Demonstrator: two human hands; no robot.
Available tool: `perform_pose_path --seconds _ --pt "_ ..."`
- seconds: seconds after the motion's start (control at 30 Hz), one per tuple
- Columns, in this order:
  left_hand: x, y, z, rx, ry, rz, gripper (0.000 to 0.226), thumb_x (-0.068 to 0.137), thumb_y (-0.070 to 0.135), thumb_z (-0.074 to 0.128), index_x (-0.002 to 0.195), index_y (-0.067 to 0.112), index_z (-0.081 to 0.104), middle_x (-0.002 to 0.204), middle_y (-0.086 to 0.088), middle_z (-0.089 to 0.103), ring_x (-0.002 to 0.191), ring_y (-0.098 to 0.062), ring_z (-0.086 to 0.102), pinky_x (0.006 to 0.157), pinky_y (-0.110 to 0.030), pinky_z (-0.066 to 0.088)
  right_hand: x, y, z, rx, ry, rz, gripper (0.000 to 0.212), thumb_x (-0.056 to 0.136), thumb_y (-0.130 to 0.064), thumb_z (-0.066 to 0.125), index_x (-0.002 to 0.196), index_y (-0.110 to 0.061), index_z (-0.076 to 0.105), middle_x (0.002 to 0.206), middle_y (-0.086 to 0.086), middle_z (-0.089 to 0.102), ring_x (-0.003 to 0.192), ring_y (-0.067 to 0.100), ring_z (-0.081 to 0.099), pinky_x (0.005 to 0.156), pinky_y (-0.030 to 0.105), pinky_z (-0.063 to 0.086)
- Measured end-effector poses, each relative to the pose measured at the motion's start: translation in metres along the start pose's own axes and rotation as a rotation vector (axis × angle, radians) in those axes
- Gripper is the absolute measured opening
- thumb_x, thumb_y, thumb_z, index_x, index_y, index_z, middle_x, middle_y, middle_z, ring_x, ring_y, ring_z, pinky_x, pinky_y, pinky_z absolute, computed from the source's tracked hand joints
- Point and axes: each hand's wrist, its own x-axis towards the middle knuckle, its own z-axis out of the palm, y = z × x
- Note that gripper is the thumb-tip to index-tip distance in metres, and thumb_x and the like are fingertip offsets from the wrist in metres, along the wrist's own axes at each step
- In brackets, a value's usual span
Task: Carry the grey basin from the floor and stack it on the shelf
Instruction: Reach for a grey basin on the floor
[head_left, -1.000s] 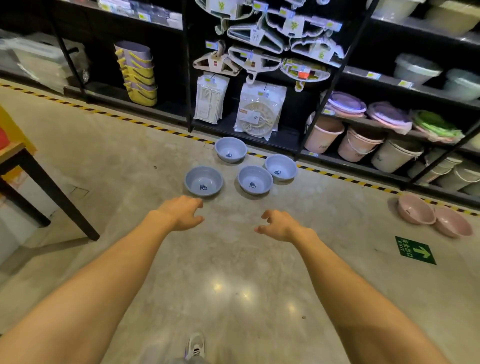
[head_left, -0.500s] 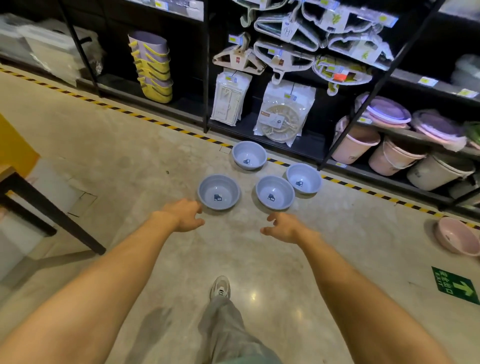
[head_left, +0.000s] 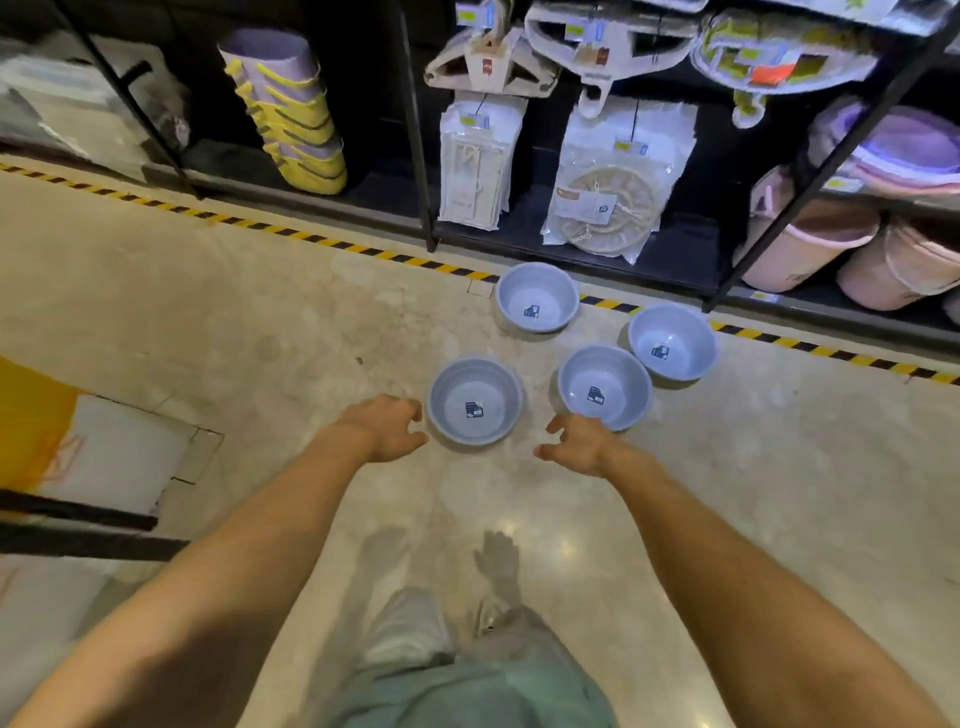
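Closest to me, pale green trousers (head_left: 467, 691) and a blurred light shoe (head_left: 491, 613) on the polished concrete floor (head_left: 260, 322), mid-stride I judge. Both bare arms stretch forward and down. My left hand (head_left: 382, 428) is empty, fingers curled and spread, hovering just left of the nearest grey round plastic basin (head_left: 474, 401), close to its rim but contact not clear. My right hand (head_left: 579, 444) is also empty and spread, thumb pointing inward, just right of that basin and overlapping the near rim of a second grey basin (head_left: 604, 387); can't tell if it touches. The hands sit well apart with the nearest basin between them, which reads as setting up a two-sided rim grasp on it. All basins sit upright on the floor, each with a small dark label sticker inside. Further out, a third grey basin (head_left: 673, 341) to the right and a fourth grey basin (head_left: 536, 297) beside the yellow-black hazard tape line (head_left: 322, 240), grouped in front of the shelving, likely staged for restocking. Beyond the tape, the black metal shelf unit (head_left: 415, 130) holds a tilted stack of yellow-and-lilac plastic tubs (head_left: 296, 119), bagged white packaged goods (head_left: 475, 161) and pink plastic buckets (head_left: 810, 244) at right. Task barely started: nothing lifted, and no grey stack visible on the shelf to aim for.
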Motion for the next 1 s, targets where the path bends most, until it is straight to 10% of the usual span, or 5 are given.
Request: perform_pose_path --seconds 0.57,1.0 --pt "0.278 -0.098 -0.056 -0.079 -0.102 0.039 0.058 0.097 0.053 0.054 0.146 0.024 0.044 0.132 -0.007 0.066 0.118 -0.032 0.062 0.097 -0.044 0.050 0.245 -0.044 -0.051 0.065 -0.047 0.205 0.067 0.088 -0.051 0.067 0.143 -0.016 0.049 0.145 0.013 0.054 0.129 0.031 0.054 0.103 0.043 0.046" --pt "0.519 -0.109 0.077 -0.268 -0.144 -0.124 0.053 0.095 0.057 0.053 0.141 0.032 0.046 0.131 -0.003 0.067 0.111 -0.030 0.066 0.090 -0.041 0.050 0.474 0.066 0.012 -0.004 -0.105 0.252 0.064 0.090 -0.050 0.063 0.144 -0.019 0.047 0.140 0.010 0.058 0.125 0.029 0.057 0.101 0.044 0.049"
